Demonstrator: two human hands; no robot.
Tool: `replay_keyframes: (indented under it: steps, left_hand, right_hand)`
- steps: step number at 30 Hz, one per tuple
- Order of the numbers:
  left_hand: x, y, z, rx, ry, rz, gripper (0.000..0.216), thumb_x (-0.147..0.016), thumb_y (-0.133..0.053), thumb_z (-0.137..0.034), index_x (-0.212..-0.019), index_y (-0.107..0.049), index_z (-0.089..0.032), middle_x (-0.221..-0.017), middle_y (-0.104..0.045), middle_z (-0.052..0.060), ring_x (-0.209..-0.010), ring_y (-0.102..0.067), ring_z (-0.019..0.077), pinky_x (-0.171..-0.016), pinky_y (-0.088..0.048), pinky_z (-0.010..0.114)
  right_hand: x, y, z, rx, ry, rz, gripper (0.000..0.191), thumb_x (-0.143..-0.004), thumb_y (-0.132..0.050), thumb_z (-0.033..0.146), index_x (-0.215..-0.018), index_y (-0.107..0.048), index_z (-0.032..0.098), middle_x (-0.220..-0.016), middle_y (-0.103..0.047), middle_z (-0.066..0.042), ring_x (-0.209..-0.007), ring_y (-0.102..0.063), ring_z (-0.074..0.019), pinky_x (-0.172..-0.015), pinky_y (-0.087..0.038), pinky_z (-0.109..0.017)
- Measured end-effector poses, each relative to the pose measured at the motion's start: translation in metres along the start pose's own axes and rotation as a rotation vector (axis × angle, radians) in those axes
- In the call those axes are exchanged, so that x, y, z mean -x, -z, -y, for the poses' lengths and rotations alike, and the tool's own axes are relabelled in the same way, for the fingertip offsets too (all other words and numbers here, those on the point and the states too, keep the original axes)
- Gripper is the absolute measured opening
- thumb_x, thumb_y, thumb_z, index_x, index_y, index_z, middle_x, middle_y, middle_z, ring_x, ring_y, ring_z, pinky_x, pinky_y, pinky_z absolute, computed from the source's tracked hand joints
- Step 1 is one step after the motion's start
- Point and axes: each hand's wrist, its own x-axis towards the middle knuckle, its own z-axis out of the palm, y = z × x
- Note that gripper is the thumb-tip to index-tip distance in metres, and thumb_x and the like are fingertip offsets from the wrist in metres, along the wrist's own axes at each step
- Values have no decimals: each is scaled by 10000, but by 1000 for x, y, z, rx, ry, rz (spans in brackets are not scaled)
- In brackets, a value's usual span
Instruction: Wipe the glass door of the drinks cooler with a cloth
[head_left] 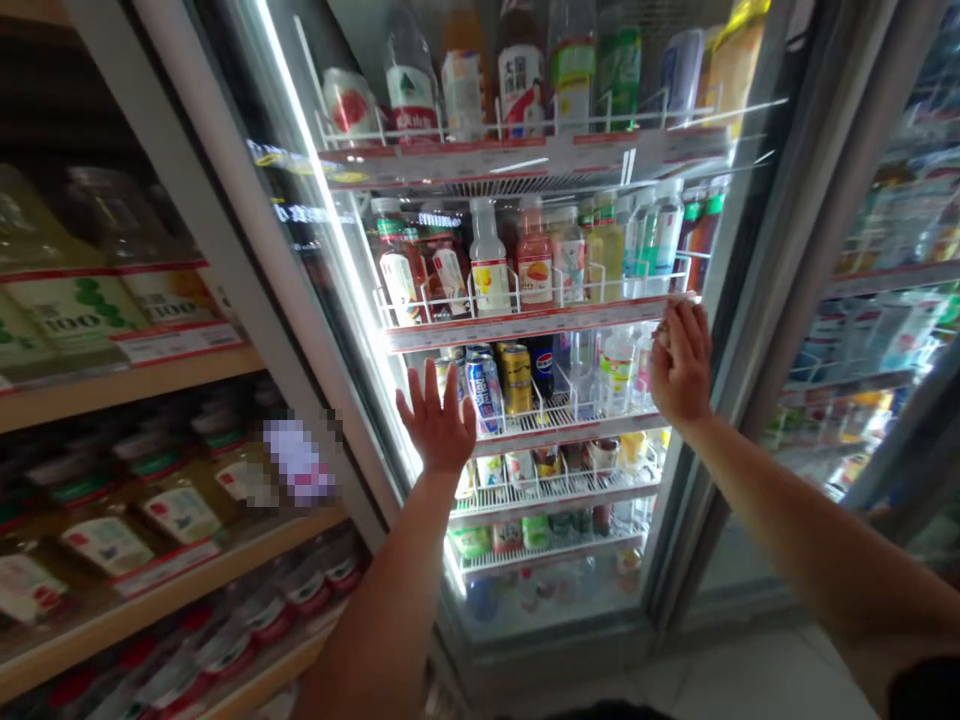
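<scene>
My left hand [439, 418] is raised with its fingers spread, palm toward the glass door [540, 600] of a lit drinks fridge. It holds nothing and appears to rest against the pane, in front of the cans. Higher and to the right, my right hand [684, 365] is closed around a pale, crumpled cloth [663, 334] near the right side of the same door. The fingers cover most of the cloth. Behind the glass stand a blue can [484, 392], a gold can [517, 380] and rows of bottles, among them an orange-pink one [535, 262].
Wooden shelves [135, 370] with large juice bottles [67, 295] stand close on the left. A dark metal frame [750, 330] separates this door from another stocked fridge [855, 330] on the right. Pale floor [739, 665] shows at the bottom.
</scene>
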Motion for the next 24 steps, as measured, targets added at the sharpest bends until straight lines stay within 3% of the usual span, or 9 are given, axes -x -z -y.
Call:
replay_keyframes:
  steps: [7,11,15,20,24]
  left_hand:
    - [0,1,-1,-18,6,14,514,-1016,-458,-393,-1486,-534,-200,-1592,-452,140,-1591,-172,281,-1299,-61,545]
    - [0,2,-1,-8,20,38,520,-1018,-442,-399,-1489,-532,-197,-1596,-446,140,-1594,-153,278,-1300,-54,550]
    - [0,2,-1,4,31,53,521,-1017,-441,-403,-1490,-531,-204,-1603,-438,134,-1596,-143,278,-1300,-49,554]
    - [0,1,0,15,41,54,527,-1024,-429,-428,-1489,-532,-203,-1612,-428,121,-1593,-158,284,-1300,-43,553]
    - [0,1,1,7,-3,28,526,-1029,-435,-415,-1503,-513,-200,-1614,-424,121,-1595,-146,274,-1302,-34,536]
  right_hand:
    - [-19,0,-14,29,-66,-15,529,-1036,-420,338,-1546,-467,204,-1586,-491,-99,-1532,-360,-304,-1272,-315,-546]
    - [-4,-2,-6,47,-103,-6,538,-1036,-405,331,-1555,-447,198,-1604,-464,-101,-1541,-339,-320,-1257,-321,-604]
    - [-11,-6,2,52,-73,-22,519,-1044,-400,320,-1537,-475,178,-1577,-498,-119,-1531,-361,-309,-1256,-340,-566]
    - [-15,-9,23,27,-27,62,539,-1054,-363,305,-1585,-397,222,-1613,-455,-88,-1545,-332,-308,-1248,-352,-591]
    - [-3,-12,44,-23,131,203,561,-1047,-396,266,-1604,-344,314,-1597,-485,-35,-1537,-352,-293,-1242,-370,-596]
